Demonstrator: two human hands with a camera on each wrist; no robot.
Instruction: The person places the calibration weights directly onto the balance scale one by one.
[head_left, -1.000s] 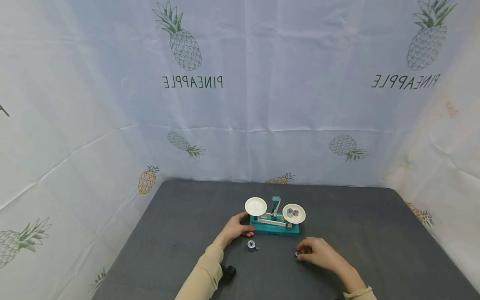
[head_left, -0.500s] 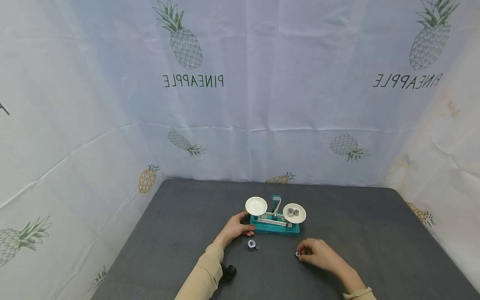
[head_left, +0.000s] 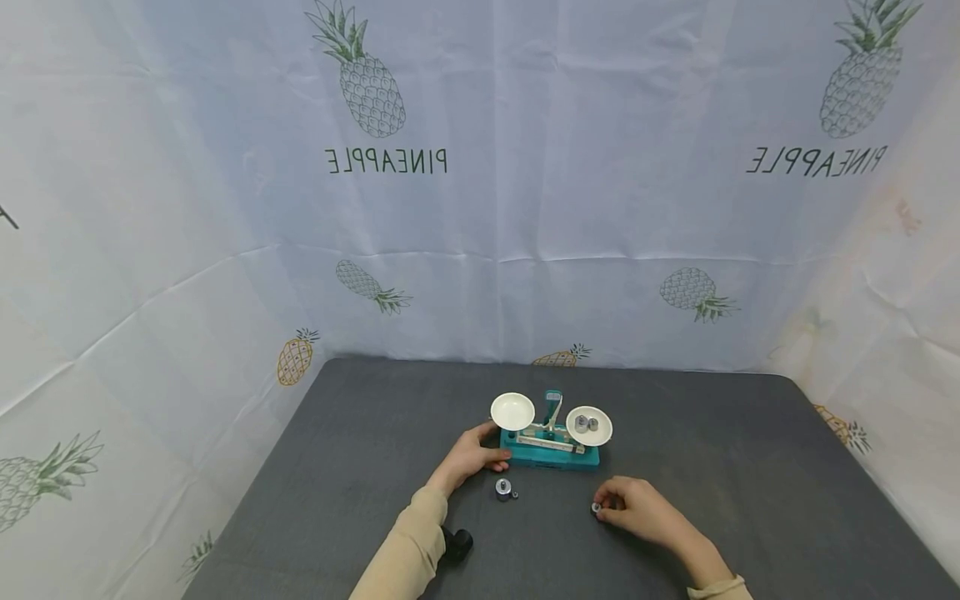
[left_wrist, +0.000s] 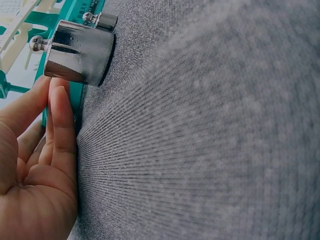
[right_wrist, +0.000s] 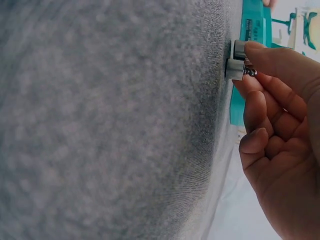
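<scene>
A teal balance scale [head_left: 551, 454] with two white pans stands on the table. My left hand [head_left: 468, 457] holds the left end of its base, the thumb along the front. My right hand [head_left: 637, 507] pinches a small metal weight [head_left: 596, 507] between thumb and fingers at table level, to the front right of the scale. In the right wrist view the weight [right_wrist: 235, 69] appears upright, its knob toward the fingers. Before the scale stand a larger weight [head_left: 503, 489] and a tiny weight [head_left: 514, 495]. Two weights [head_left: 587, 424] sit in the right pan; the left pan [head_left: 512, 412] holds nothing.
The dark grey table [head_left: 390, 400] reaches back to a hanging cloth [head_left: 510, 208] printed with pineapples. A black object [head_left: 457, 544] shows beside the left sleeve, perhaps part of the wrist camera.
Hardly anything differs. The pinched weight shows slightly more beside the right fingertips than one second ago. The left hand stays on the scale base.
</scene>
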